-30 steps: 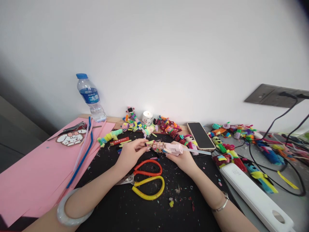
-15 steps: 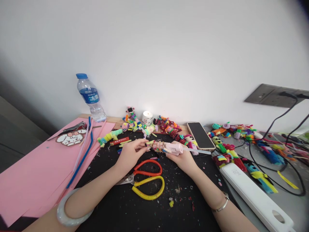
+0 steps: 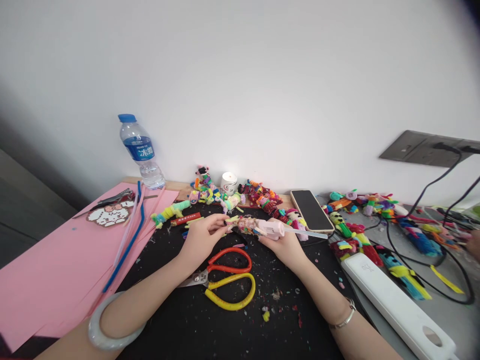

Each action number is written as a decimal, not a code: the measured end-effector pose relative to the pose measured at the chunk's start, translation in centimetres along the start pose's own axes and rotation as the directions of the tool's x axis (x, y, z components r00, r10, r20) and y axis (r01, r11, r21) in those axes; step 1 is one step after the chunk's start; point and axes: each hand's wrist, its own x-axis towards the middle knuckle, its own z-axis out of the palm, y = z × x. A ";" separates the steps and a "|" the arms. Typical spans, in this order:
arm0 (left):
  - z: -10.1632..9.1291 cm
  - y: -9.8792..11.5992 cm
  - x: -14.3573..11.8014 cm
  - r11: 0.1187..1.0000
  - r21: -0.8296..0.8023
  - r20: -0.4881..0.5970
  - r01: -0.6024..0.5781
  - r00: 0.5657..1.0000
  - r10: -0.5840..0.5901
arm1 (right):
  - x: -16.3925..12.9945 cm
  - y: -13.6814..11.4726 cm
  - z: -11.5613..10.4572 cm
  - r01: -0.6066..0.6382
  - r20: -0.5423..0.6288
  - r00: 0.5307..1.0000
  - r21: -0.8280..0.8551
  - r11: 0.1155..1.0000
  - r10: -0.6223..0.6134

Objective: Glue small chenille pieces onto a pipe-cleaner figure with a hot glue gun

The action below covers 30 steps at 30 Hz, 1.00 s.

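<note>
The right hand [image 3: 287,248] curls closed around the glue gun [image 3: 273,228], above the mat [image 3: 168,320], far of the scissors [image 3: 221,284]; the left hand [image 3: 201,236] pinches a fuzzy piece [image 3: 234,220] at its front. That end may be hot: pinch only the edge, squeeze gently.

Scissors [image 3: 204,278] tips hidden, glue gun [image 3: 273,229] pt. obsc.

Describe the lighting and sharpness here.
Head view: the white wall is brightest mid-frame and dims leftward; head view: the upper right corner goes dark; head view: the scissors look sharp, while fine detail beside the pink glue gun is too small to make out.
</note>
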 end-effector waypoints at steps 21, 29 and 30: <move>-0.3 0.0 0.1 1.000 -0.006 -0.041 0.024 0.999 -0.024 | 0.2 0.3 0.0 0.010 -0.058 0.998 -0.007 1.000 -0.010; -0.3 0.1 0.0 1.000 -0.012 -0.022 0.028 0.999 -0.029 | 0.2 0.0 -0.1 -0.018 -0.081 0.997 -0.016 1.000 0.017; -0.3 0.1 0.0 1.000 -0.011 -0.020 0.025 0.999 -0.026 | 0.2 0.0 -0.1 -0.016 -0.081 0.997 -0.016 1.000 0.015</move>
